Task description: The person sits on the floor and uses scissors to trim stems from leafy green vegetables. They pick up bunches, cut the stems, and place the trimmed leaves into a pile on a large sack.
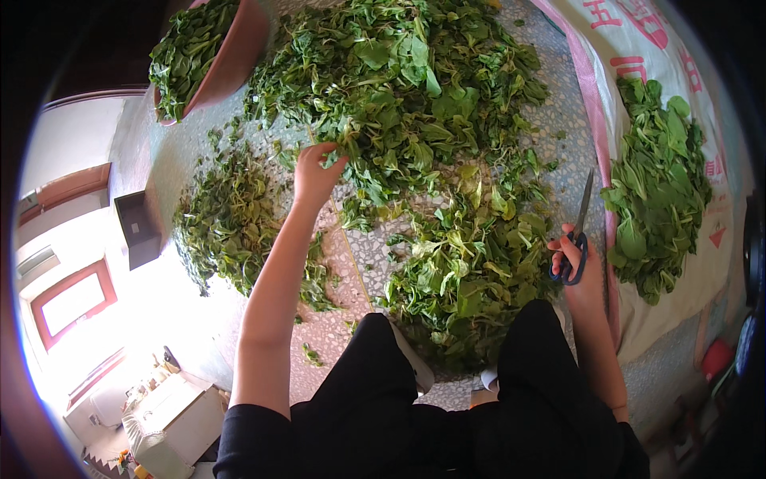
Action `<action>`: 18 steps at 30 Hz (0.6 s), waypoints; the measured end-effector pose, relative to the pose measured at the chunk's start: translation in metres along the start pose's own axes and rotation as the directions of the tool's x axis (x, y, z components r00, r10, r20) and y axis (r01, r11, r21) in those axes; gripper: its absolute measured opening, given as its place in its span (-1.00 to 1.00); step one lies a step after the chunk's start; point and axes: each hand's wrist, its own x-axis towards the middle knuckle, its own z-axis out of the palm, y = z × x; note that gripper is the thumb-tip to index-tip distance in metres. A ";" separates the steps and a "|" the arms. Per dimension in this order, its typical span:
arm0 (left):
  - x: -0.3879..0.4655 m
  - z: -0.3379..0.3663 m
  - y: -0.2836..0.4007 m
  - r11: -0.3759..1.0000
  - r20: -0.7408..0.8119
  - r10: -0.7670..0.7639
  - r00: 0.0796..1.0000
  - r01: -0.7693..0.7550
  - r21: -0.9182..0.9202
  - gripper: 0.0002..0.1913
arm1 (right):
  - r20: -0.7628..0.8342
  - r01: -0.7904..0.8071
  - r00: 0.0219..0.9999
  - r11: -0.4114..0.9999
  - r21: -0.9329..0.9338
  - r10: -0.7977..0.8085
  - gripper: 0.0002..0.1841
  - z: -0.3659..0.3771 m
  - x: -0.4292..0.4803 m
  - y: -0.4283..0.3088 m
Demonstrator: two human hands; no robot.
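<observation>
My left hand (318,173) reaches to the near left edge of a large heap of leafy greens (407,102) on the speckled terrazzo floor. Its thumb and fingers curl at the leaves; whether they pinch one cannot be made out. In my right hand (577,263) is a pair of scissors (582,206) with dark blue handles, its blades together and pointing away from me. Beside that hand, a looser pile of greens (473,263), some yellowish, lies before my knees. Another pile of darker, wilted greens (230,215) spreads left of my left forearm.
A pink plastic basin (236,66) full of leaves stands at the far left. On the right, a white woven sack (652,323) with red printing and a pink edge lies flat under a bunch of greens (658,191). A white cabinet (173,413) stands at the lower left.
</observation>
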 end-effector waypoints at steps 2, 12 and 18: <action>0.003 0.008 0.011 0.998 0.015 0.004 1.000 -0.005 0.057 -0.59 | 0.008 -0.008 1.000 1.000 0.004 0.008 -0.64 0.001 -0.001 0.001; 0.005 -0.034 0.044 0.749 0.158 0.104 0.982 0.027 -0.662 -0.53 | 0.009 -0.037 0.999 0.999 -0.010 0.037 -0.62 0.002 -0.004 0.002; -0.005 -0.024 0.033 0.364 0.527 0.021 0.849 0.485 -0.795 -0.43 | 0.039 -0.065 0.997 0.998 -0.002 0.065 -0.60 0.009 -0.001 0.002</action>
